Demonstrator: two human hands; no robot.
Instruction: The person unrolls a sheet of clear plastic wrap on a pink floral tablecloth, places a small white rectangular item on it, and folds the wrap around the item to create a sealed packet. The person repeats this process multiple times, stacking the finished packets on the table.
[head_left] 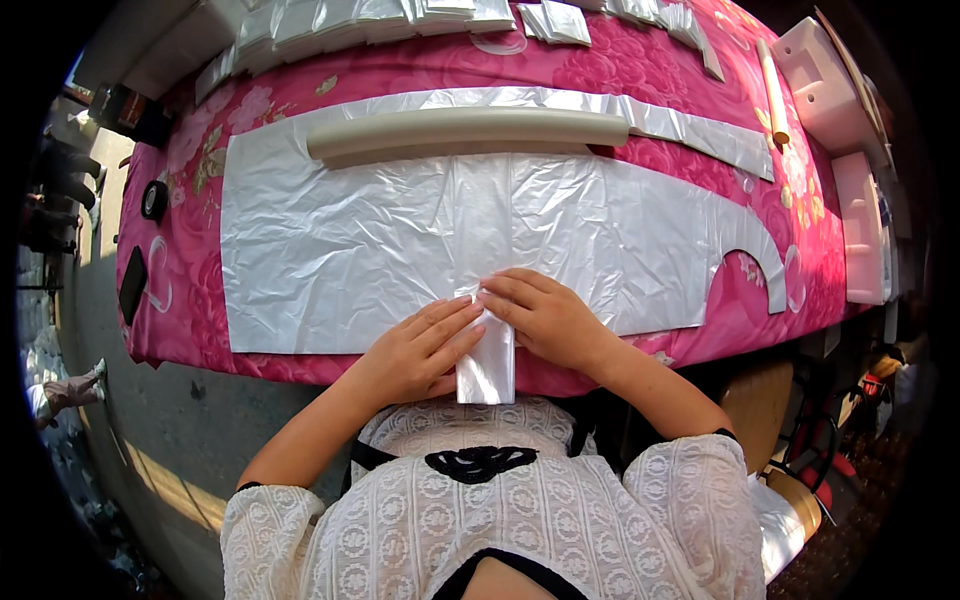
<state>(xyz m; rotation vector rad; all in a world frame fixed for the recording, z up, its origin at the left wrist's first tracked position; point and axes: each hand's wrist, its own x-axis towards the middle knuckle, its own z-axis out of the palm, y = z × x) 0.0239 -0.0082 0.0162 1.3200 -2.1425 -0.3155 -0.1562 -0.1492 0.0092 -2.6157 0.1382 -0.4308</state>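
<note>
- Counts, from the left: one dark jar-shaped container (130, 113), one small black ring-shaped roll (154, 200), one flat black rectangular object (132, 285).
- In the middle: one large, crinkled, silvery-white plastic bag (350, 250), spread flat with two handle strips at its right end; one long beige cylinder (470, 130) lying across its far part; one narrow folded white plastic strip (487, 365) between two hands.
- The left hand (425, 345) is mostly open, palm down, its straight fingers together on the folded strip's upper left side, not closed around it.
- The right hand (545, 312) is likewise loosely flattened, fingertips on the strip's top end, thumb beside its right edge.
- On the right: one slim tan rod (772, 90) and two white foam boxes (865, 225).
- Edges: pink floral cloth covers the bench (600, 70) and shows left of the bag, along its far side and between its handles. The bag's near edge lies close to the bench's front edge; the folded strip reaches past that edge toward the person's lace top (540, 500).
- Around: piles of folded white plastic (330, 20), too overlapped to count, line the far side, with one smaller stack (553, 22) among them. The beige cylinder bars the way from the hands to these piles. A wooden seat (757, 400) stands beyond the right forearm.
</note>
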